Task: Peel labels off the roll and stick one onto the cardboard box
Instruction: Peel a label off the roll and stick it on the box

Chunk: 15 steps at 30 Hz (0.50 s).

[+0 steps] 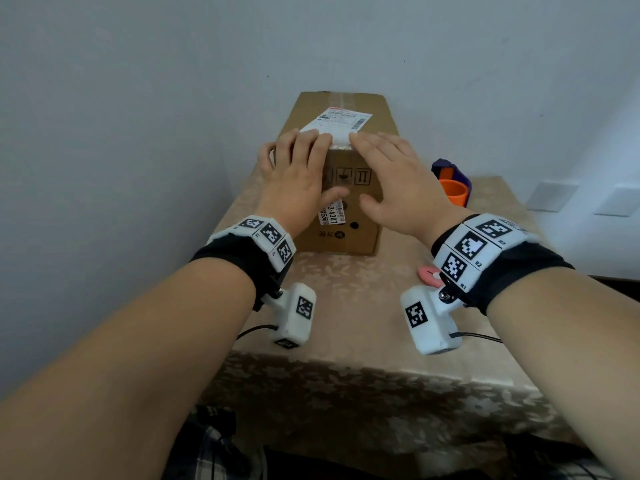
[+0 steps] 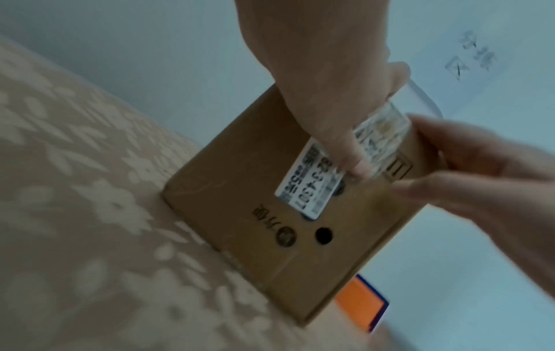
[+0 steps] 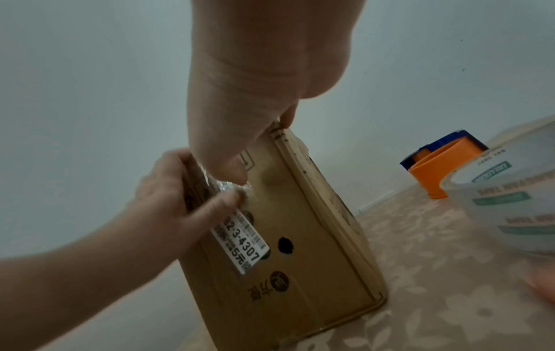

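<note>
standing on end on the patterned tablecloth, close to the wall, the cardboard box is met by both hands at its near top edge. a white label lies on the top face and folds over that edge. the left hand is laid flat, fingers straight on the label, thumb down on the front face; nothing is gripped. the right hand is likewise flat and relaxed, fingertips at the label's edge, thumb against the front. an older barcode sticker sits lower on the front face. a clear tape roll and an orange-and-blue holder are seen on the right; a label roll cannot be identified with certainty.

handling, as judged: the label is thin, limp, tacky, easily creased, best smoothed from the middle outward with flat fingers. the box is stiff but probably light and, being tall, apt to tip or slide under pressure; it is best steadied at its top corners.
</note>
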Each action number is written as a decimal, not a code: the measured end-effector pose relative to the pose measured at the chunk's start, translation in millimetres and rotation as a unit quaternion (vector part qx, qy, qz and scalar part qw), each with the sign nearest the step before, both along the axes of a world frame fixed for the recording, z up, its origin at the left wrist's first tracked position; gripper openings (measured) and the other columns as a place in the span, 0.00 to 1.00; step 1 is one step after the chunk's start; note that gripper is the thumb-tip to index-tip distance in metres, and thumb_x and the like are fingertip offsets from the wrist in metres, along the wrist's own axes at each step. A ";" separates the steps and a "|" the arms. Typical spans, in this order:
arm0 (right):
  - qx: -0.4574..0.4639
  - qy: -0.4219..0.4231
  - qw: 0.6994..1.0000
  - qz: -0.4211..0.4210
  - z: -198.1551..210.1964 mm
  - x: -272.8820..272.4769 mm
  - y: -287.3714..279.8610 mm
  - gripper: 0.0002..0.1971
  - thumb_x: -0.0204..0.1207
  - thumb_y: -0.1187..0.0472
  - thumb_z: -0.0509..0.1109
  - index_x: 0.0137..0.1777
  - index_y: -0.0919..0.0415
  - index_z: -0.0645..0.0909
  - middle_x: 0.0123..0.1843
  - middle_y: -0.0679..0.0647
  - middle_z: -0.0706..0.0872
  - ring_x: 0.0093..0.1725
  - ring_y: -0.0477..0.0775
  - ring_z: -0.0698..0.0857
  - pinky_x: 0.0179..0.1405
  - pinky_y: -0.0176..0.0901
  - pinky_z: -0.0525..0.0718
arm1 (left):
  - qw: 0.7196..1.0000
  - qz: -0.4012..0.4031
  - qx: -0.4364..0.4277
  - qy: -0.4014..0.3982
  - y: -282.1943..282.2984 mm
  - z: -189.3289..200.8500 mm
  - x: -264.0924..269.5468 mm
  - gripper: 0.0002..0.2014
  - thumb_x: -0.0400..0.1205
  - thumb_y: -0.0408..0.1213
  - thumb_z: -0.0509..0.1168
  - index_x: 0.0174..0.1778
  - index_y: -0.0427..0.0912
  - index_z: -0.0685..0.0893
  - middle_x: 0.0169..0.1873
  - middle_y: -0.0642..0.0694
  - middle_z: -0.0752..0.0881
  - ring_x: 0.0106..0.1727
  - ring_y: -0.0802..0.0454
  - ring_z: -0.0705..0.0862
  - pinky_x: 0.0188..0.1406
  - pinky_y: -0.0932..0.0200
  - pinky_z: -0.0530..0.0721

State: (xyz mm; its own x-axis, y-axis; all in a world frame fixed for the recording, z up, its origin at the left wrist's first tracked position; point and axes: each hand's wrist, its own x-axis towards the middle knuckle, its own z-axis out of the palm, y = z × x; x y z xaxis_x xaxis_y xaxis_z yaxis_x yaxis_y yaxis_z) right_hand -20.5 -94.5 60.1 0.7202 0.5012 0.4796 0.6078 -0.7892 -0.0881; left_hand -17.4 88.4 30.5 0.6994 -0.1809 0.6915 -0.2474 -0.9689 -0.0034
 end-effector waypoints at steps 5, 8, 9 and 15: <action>0.039 0.026 0.999 0.010 4.7 -1.2 -0.5 0.37 0.70 0.60 0.67 0.80 0.59 0.61 0.80 0.55 0.68 0.81 0.56 0.62 0.76 0.39 0.54 | 0.995 0.025 0.053 0.079 2.7 3.1 -5.9 0.54 0.64 0.67 0.70 0.79 0.42 0.54 0.76 0.38 0.68 0.79 0.37 0.62 0.77 0.32 0.51; 0.085 0.050 0.995 0.022 9.7 -0.3 -2.1 0.33 0.70 0.64 0.66 0.78 0.59 0.66 0.78 0.55 0.72 0.78 0.55 0.65 0.74 0.36 0.54 | 0.999 0.000 0.038 0.026 -0.5 24.8 -4.0 0.35 0.74 0.67 0.59 0.67 0.42 0.74 0.63 0.41 0.79 0.67 0.41 0.76 0.70 0.38 0.62; 0.107 0.060 0.992 0.025 11.0 -0.1 -3.2 0.31 0.71 0.66 0.66 0.77 0.58 0.68 0.76 0.55 0.74 0.77 0.55 0.66 0.72 0.36 0.56 | 0.999 -0.018 0.024 0.016 -1.3 34.3 -1.3 0.29 0.78 0.64 0.57 0.61 0.42 0.77 0.58 0.42 0.82 0.61 0.42 0.79 0.67 0.41 0.65; 0.198 0.102 0.975 0.022 14.8 1.3 -4.4 0.24 0.72 0.69 0.62 0.68 0.53 0.76 0.67 0.54 0.81 0.68 0.52 0.74 0.62 0.38 0.68 | 0.988 -0.147 0.034 0.024 -1.8 46.9 14.0 0.23 0.80 0.52 0.57 0.58 0.38 0.83 0.54 0.41 0.88 0.53 0.40 0.85 0.53 0.46 0.79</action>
State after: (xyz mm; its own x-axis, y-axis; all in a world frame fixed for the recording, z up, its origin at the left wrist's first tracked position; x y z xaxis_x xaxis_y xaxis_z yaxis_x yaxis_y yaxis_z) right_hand -19.2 -98.8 74.9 0.8035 0.3381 0.4900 0.5775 -0.6427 -0.5035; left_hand -3.4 86.6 77.5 0.6408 -0.4267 0.6382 -0.5201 -0.8527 -0.0479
